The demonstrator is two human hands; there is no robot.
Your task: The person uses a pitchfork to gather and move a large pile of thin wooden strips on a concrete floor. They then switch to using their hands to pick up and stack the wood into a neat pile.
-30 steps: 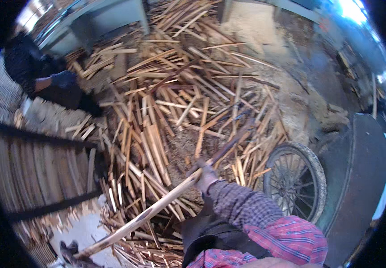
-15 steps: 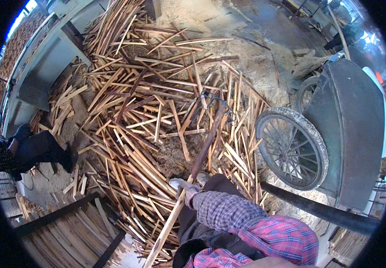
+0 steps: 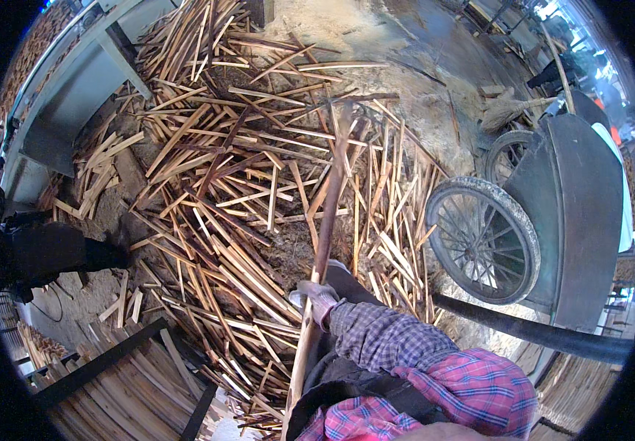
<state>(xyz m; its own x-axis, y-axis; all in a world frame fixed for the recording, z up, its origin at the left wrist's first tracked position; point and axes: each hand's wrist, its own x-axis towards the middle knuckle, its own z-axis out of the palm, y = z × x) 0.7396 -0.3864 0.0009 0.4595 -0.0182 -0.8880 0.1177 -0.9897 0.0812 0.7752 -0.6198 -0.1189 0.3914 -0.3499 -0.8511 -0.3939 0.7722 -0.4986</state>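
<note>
Your gloved right hand (image 3: pixel 316 296) is wrapped tight around the long wooden pole (image 3: pixel 325 235) reaching into the heap of wood strips (image 3: pixel 229 184) beside the cart wheel (image 3: pixel 483 239).

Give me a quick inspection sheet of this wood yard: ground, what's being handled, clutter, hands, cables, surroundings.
Surface: dirt and sawdust ground, mostly covered.
Job's things: long wooden pole handle reaching into the heap.
Clutter: big heap of thin split wood strips; straw broom.
Hands: right hand, gloved, gripping the handle; left hand not in view.
Cables: thin dark cord on the ground at left.
Surroundings: dark metal handcart with spoked wheel; stacked wood slats; another person in dark clothing at left.
</note>
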